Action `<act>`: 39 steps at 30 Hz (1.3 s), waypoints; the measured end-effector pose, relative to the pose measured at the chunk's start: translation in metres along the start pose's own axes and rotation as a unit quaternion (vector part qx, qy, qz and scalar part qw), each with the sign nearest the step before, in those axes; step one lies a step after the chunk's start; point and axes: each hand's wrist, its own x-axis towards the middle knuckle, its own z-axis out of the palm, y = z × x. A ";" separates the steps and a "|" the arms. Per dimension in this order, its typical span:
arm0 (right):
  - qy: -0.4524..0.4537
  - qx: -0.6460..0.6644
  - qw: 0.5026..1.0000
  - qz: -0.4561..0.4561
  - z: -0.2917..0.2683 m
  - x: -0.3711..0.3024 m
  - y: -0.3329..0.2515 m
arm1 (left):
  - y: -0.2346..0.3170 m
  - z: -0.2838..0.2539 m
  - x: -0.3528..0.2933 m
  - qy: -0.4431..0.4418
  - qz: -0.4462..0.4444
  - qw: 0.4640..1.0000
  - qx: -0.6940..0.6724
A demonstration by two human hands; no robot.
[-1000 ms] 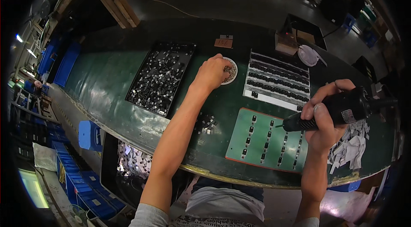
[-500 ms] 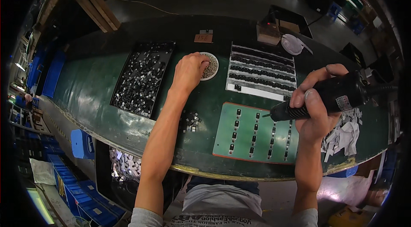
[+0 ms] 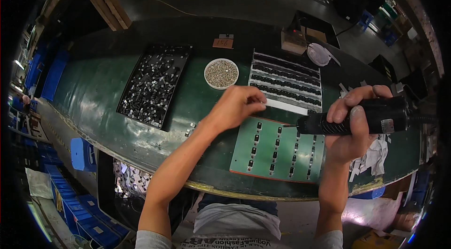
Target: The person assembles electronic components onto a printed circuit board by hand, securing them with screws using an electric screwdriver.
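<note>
Black cylindrical electric screwdriver [image 3: 378, 113], head view: clenched in right hand [image 3: 357, 129], ridged nose sticking out left past the fingers, thin metal bit [image 3: 290, 126] over flat green rectangular board [image 3: 264, 148] with rows of small black silver-ended components [image 3: 255, 139]. Left hand [image 3: 237, 106] curled, fingertips pinched by black-and-white striped sheet [image 3: 286, 80]; can't tell whether anything's gripped. Round white dish [image 3: 221, 88] nearby: tiny shiny metal pieces [image 3: 221, 73].

There's a lane between black tray [image 3: 184, 56] and white dish [image 3: 237, 75]; the left grip [image 3: 238, 106] stands between dish and green board [image 3: 264, 155], the driver [image 3: 378, 112] across the board's far-right corner.
</note>
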 end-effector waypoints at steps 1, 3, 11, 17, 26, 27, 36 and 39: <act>0.004 -0.006 1.000 -0.009 0.000 0.000 0.000 | 0.005 0.009 -0.006 -0.021 0.001 0.999 -0.030; -0.014 0.016 0.999 -0.024 -0.004 0.003 -0.002 | 0.008 0.022 -0.014 -0.045 0.010 0.998 -0.045; -0.031 0.013 0.999 -0.022 0.001 -0.001 -0.002 | 0.004 0.034 -0.018 -0.076 0.002 0.991 -0.110; -0.033 0.011 0.999 -0.017 0.002 -0.004 0.000 | 0.004 0.034 -0.020 -0.088 0.010 0.990 -0.107; -0.040 0.019 0.999 -0.005 0.004 -0.007 0.001 | -0.001 0.033 -0.021 -0.124 0.012 0.986 -0.110; -0.042 0.016 0.999 -0.004 0.004 -0.007 0.001 | -0.002 0.033 -0.021 -0.124 0.012 0.986 -0.110; -0.047 -0.014 0.994 0.102 0.008 -0.025 -0.005 | 0.000 0.025 -0.020 -0.113 0.009 0.986 -0.123; -0.059 -0.006 0.991 0.120 0.008 -0.033 -0.005 | -0.001 0.027 -0.020 -0.114 0.025 0.986 -0.121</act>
